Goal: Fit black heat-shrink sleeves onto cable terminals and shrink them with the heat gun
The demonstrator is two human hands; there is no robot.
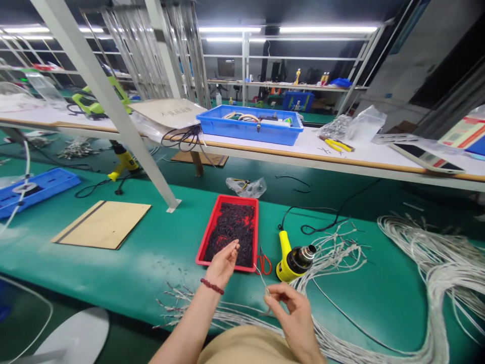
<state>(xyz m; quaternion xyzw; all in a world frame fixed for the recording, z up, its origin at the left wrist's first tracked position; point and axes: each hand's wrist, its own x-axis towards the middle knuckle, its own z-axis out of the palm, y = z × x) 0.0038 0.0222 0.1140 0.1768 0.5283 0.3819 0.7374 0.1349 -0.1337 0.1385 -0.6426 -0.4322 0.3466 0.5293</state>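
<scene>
My left hand [224,260], with a dark red bead bracelet at the wrist, is over the near side of a red tray [256,232]. Its fingertips are pressed together, and whatever they hold is too small to make out. Many short black tube-like pieces [231,227] lie in that tray. Lower right, my right hand [290,306] pinches a thin white cable [262,278] near its end, between thumb and fingers. Red-handled scissors [264,263] lie by the tray's right side. A yellow and black heat gun [290,263] stands nozzle up beyond my right hand.
Bundled white cables [435,283] cover the right of the green bench [170,263], and stripped ends [176,306] lie near my left forearm. Cardboard [102,225] is at left. A white post [144,141] and raised shelf [242,151] with a blue bin [246,132] stand behind.
</scene>
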